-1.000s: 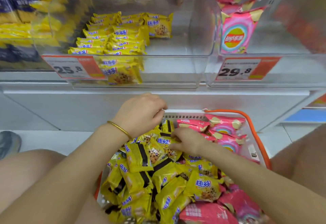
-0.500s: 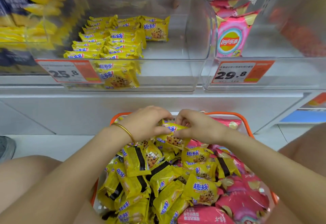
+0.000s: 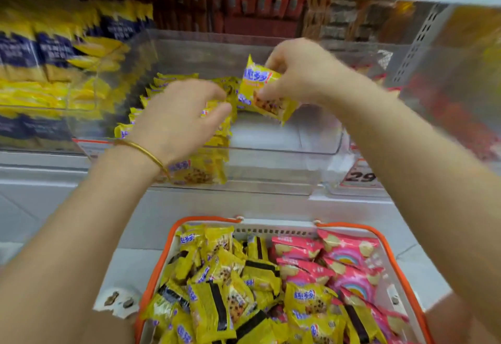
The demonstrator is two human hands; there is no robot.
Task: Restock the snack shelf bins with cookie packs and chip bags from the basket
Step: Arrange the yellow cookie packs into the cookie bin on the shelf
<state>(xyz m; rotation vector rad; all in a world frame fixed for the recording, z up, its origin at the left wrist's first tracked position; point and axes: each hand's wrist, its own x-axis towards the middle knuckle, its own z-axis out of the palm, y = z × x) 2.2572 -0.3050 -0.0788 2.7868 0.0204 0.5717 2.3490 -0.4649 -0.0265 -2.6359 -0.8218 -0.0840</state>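
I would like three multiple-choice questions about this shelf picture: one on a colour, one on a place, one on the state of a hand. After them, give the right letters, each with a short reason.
1. What colour is the rim of the basket?
A blue
B orange
C green

2. Where is the cookie pack that the right hand holds?
A raised at the clear shelf bin
B on the floor
C lying in the basket

3. What is the right hand doing?
A hanging open and empty
B pinching the cookie pack
C pressing a price tag

Answers:
1 B: an orange rim runs around the white basket.
2 A: the pack is up at the bin, well above the basket.
3 B: fingers and thumb are curled on the pack.
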